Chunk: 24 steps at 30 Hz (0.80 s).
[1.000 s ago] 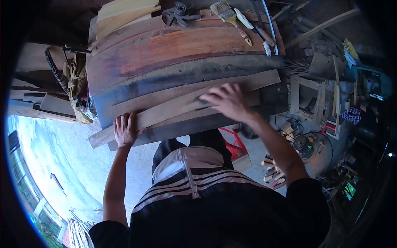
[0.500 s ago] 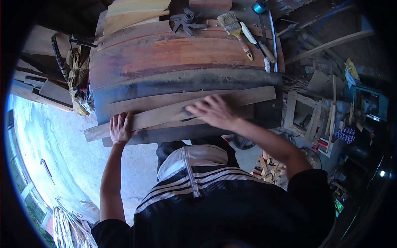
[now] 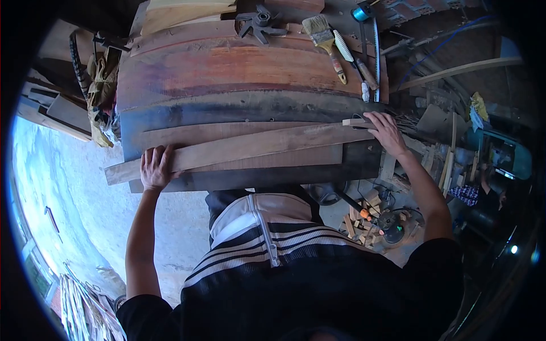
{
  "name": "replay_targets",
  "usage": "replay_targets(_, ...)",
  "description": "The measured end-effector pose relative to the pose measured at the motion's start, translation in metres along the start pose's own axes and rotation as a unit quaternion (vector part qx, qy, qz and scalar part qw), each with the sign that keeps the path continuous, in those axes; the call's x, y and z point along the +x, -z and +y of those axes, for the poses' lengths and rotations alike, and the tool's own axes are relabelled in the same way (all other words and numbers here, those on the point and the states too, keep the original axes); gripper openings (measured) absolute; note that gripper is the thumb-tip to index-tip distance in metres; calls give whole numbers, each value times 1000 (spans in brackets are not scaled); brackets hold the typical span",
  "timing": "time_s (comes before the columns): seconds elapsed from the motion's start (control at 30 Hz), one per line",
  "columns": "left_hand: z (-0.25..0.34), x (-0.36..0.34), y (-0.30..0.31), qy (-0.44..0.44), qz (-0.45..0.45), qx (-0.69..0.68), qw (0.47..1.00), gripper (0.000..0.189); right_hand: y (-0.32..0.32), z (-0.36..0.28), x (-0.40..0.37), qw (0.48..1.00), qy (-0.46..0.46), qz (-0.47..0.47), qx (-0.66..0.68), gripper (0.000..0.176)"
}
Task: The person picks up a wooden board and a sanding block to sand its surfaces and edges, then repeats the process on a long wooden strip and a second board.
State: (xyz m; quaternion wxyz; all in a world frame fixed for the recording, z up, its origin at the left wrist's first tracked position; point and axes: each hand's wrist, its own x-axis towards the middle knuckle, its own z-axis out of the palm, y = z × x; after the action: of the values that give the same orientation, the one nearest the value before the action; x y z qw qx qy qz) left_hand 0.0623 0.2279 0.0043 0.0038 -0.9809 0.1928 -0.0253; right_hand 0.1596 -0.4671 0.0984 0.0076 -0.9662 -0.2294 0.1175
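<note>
A long, slightly curved wooden board [image 3: 250, 142] lies aslant across the workbench, on top of another flat thin board [image 3: 296, 156]. Near the board's left end, my left hand [image 3: 157, 167] holds it down, fingers over the top face and thumb along the near side. My right hand [image 3: 387, 134] is at the board's right end, fingers closed on a small pale wooden block [image 3: 354, 122] with a dark underside. The block rests on or just over the board; the hand hides part of it.
Beyond the boards lie a paintbrush [image 3: 324, 40], a white-handled tool [image 3: 343, 46], a blue spool [image 3: 360, 12] and a dark metal star-shaped part [image 3: 260, 24]. An angle grinder [image 3: 389, 224] sits among wood offcuts on the floor at right. A bench edge faces my waist.
My right hand has slid rightward along the board to its right end, with the small block now showing. My left hand stays on the left end. The view has shifted slightly.
</note>
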Motion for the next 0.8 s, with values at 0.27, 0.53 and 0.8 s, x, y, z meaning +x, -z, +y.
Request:
replay_targets(0.27,0,-1,5,4,-9,-6,1000,85,-38,-142,77,969,191,159,-9,66)
replay_targets(0.53,2,2,8,12,-31,-21,999,85,-32,-173,66,979,160,123,31,62)
replay_targets(0.8,2,3,8,0,-17,-37,999,84,-26,-94,2,990,-92,104,18,63)
